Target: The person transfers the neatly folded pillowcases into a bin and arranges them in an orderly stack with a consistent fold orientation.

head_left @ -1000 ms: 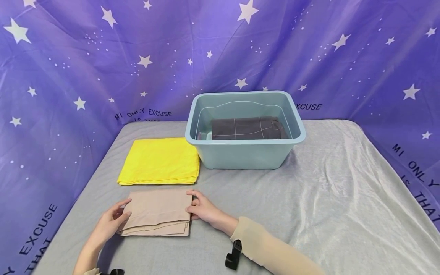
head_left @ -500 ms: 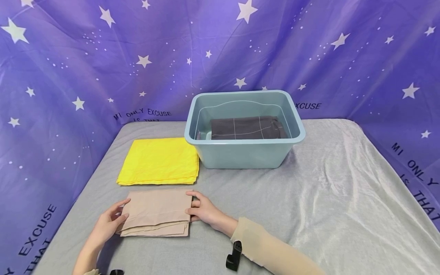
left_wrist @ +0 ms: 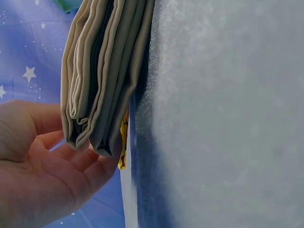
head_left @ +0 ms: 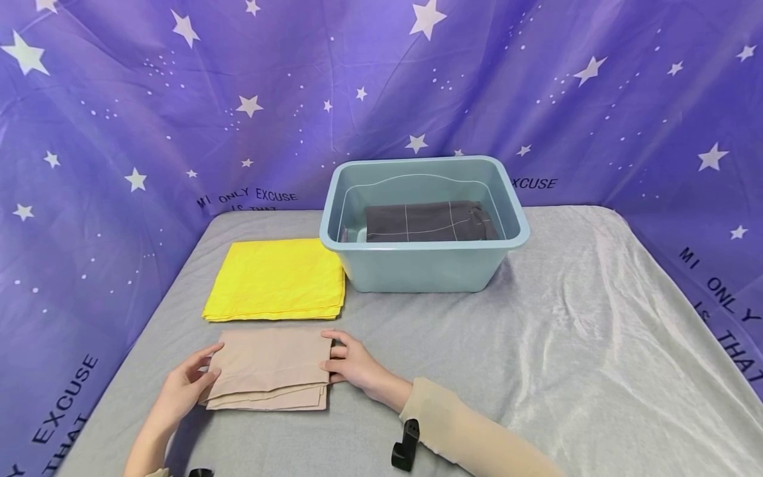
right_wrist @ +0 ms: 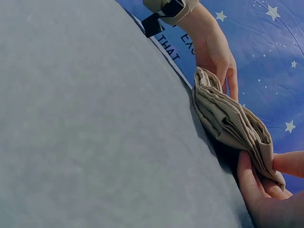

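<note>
A folded beige cloth lies on the front left of the bed-like grey surface, its several layers stacked unevenly along the near edge. My left hand grips its left end; in the left wrist view, fingers reach under the thick folds. At the opposite end my right hand holds the cloth, thumb on top and other fingers around the edge. The right wrist view shows the cloth side-on between both hands, with a dark shadow beneath its near side.
Just behind is a folded yellow cloth. A blue-grey plastic tub stands to its right, holding a folded dark grey cloth with white lines. A purple star-patterned curtain surrounds the grey covered surface.
My left hand has shifted very slightly left with the cloth's left end. The right hand keeps its hold almost unmoved. The tub and yellow cloth stay put.
</note>
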`<control>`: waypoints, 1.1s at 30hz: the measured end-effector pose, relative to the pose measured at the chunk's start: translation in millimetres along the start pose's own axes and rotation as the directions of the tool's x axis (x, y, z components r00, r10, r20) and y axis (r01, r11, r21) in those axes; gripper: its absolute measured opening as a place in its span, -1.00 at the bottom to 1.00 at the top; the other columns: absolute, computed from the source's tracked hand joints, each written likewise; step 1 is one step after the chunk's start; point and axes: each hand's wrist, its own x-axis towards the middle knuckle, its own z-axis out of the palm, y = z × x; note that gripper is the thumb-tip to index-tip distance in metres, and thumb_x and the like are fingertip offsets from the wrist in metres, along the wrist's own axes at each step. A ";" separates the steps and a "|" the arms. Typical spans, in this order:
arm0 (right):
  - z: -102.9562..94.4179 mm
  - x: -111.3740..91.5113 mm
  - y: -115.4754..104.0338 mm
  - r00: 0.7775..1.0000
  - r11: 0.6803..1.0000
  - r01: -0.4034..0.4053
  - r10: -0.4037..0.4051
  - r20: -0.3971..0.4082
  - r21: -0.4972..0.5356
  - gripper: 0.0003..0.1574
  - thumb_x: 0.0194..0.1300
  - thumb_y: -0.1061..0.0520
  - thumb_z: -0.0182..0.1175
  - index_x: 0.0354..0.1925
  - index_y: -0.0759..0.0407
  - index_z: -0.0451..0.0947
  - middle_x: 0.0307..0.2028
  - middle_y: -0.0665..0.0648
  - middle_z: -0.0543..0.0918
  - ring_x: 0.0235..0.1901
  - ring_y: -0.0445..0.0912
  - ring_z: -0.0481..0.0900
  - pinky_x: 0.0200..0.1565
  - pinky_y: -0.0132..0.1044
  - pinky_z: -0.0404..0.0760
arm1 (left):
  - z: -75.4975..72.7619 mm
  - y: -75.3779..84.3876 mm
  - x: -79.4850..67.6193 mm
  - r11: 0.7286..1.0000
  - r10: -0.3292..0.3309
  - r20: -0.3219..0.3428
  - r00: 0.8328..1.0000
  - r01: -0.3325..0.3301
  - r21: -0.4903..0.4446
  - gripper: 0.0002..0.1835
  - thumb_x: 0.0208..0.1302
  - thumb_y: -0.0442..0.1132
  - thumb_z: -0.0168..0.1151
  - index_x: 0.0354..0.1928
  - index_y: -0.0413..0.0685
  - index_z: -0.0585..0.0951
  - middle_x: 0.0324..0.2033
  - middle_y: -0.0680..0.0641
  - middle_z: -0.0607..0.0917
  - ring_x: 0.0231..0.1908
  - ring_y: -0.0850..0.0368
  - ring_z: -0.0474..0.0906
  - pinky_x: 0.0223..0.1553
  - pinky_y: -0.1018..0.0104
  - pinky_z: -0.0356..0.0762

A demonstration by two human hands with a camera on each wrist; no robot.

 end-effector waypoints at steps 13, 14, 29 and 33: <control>1.7 -4.2 -9.5 1.000 1.000 0.019 -0.019 -0.009 0.014 -0.32 0.19 0.38 0.11 0.26 0.15 0.21 -0.19 0.28 0.63 -0.38 -0.12 0.60 -0.34 -0.26 0.61 | -4.9 0.6 -0.2 0.998 0.012 -0.027 1.000 -0.013 -0.059 -0.54 0.23 -0.32 0.15 0.19 -0.21 0.39 -0.33 0.20 0.43 -0.59 0.38 0.33 -0.63 0.43 0.37; 1.7 -4.5 -10.3 1.000 1.000 0.021 -0.021 -0.008 0.017 -0.32 0.19 0.38 0.11 0.27 0.14 0.20 -0.19 0.28 0.63 -0.38 -0.12 0.61 -0.34 -0.25 0.61 | -5.2 0.8 -0.5 0.998 0.017 -0.034 0.999 -0.019 -0.053 -0.54 0.22 -0.32 0.16 0.18 -0.20 0.40 -0.34 0.23 0.43 -0.58 0.39 0.35 -0.63 0.43 0.38; -0.1 -11.7 -25.3 0.996 0.995 0.089 -0.090 0.020 0.052 -0.32 0.20 0.37 0.10 0.27 0.19 0.19 -0.20 0.34 0.61 -0.40 -0.16 0.59 -0.32 -0.29 0.60 | -7.8 -40.3 13.1 0.999 0.048 -0.089 0.995 -0.047 0.006 -0.49 0.20 -0.08 0.20 0.22 0.07 0.42 -0.17 0.43 0.45 -0.27 0.53 0.42 -0.41 0.49 0.44; -1.0 -13.4 -29.9 0.994 0.993 0.107 -0.109 0.031 0.053 -0.33 0.20 0.37 0.09 0.27 0.19 0.19 -0.21 0.33 0.61 -0.40 -0.18 0.58 -0.32 -0.31 0.59 | -9.8 -45.1 16.5 0.996 0.071 -0.088 0.994 -0.076 -0.046 -0.49 0.20 -0.17 0.20 0.22 0.03 0.42 -0.11 0.35 0.50 -0.22 0.49 0.40 -0.38 0.54 0.41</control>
